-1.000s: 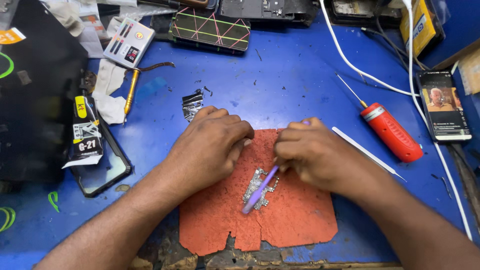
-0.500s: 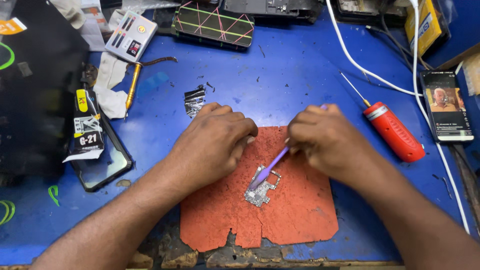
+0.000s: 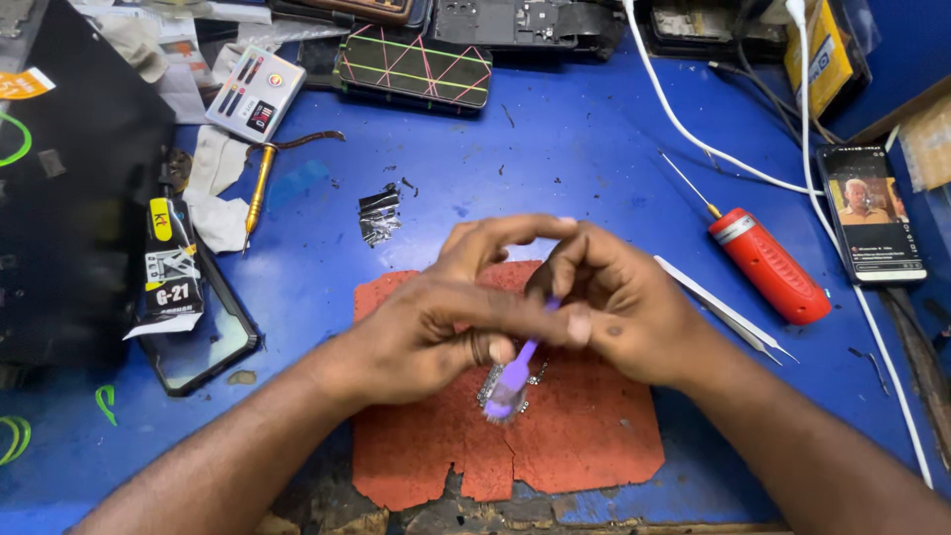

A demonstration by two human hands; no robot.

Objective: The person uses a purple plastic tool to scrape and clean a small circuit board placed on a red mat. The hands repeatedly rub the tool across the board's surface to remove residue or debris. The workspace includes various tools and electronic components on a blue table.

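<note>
Lying along the bench's (image 3: 594, 168) left edge are a black slab (image 3: 74, 208), a glue tube (image 3: 170, 260) and a dark phone screen (image 3: 203, 342), with a gold screwdriver (image 3: 259, 188) and white rags (image 3: 213, 183) just beyond them. Toward the back edge sit a small white box (image 3: 256, 92) and a black case with pink and green lines (image 3: 416, 67); a scrap of foil (image 3: 379, 214) lies between these and the hands.

At the front edge, near the middle, an orange mat (image 3: 584, 436) carries a small circuit board (image 3: 495, 381), mostly hidden under the fingers. The left hand (image 3: 436, 322) is raised over the mat with its fingers curled, the forefinger stretched across to touch the right hand (image 3: 619, 302); whether it grips anything cannot be told. The right hand is closed around a purple brush (image 3: 515, 376), whose bristled end points down onto the board.

Right of the mat lie silver tweezers (image 3: 723, 312), then a red screwdriver (image 3: 768, 263). A white cable (image 3: 693, 139) runs from the back edge toward the right edge, where a phone (image 3: 872, 213) with a lit screen lies flat. A yellow box (image 3: 817, 54) stands in the far right corner.
</note>
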